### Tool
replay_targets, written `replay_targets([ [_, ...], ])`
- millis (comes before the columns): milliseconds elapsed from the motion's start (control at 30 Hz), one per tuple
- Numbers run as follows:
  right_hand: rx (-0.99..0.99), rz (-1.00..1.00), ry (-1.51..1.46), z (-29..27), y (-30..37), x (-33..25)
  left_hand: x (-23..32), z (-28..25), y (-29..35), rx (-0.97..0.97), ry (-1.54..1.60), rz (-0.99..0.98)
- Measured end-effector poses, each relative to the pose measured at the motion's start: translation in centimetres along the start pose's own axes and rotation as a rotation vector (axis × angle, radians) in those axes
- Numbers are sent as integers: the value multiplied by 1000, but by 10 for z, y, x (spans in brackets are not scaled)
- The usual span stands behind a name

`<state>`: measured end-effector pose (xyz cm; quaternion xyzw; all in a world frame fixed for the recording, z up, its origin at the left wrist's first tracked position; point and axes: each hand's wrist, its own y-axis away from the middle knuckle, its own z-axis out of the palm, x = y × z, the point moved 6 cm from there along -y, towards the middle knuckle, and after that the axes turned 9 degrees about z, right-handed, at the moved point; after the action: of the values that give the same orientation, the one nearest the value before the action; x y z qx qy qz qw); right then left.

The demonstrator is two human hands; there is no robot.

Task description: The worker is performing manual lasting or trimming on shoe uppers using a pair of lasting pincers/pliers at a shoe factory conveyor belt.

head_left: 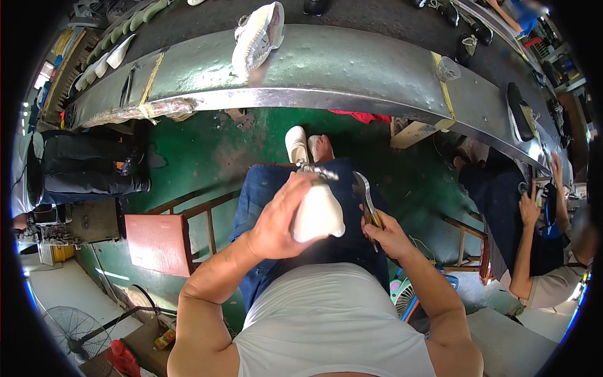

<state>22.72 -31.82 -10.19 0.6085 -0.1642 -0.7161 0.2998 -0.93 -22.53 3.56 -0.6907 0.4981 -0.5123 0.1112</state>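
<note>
My left hand point(274, 221) is wrapped around the side of a cream-white shoe point(319, 215), held above my lap. The smooth, rounded end of the shoe points toward me, and a grey, lace-like part shows at its far end. In my right hand point(389, 236) is a pair of pincers point(365, 188) with a curved metal head and yellowish handles. Their head points away from me, to the right of the shoe and apart from it. Part of the handles is hidden by my fingers.
Ahead runs a long metal-edged bench point(352, 60) with a white sneaker point(258, 39) and a clear cup point(447, 69) on it. A brown stool point(158, 242) stands left, a green fan point(404, 296) by my right side. Co-workers point(534, 232) sit on both sides.
</note>
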Motion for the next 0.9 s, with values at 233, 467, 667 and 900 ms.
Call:
replay_targets([
  [233,13,31,28,1,-2,9,-97,43,49,151,589,-869],
  [467,135,21,376,6,3,2,-123,93,109,-290,96,-1176],
  [667,70,-41,841,20,12,-22,-104,99,123,-49,632,-1159],
  [900,-25,-58,1061,24,12,-26,-94,110,136,45,1094,-1145],
])
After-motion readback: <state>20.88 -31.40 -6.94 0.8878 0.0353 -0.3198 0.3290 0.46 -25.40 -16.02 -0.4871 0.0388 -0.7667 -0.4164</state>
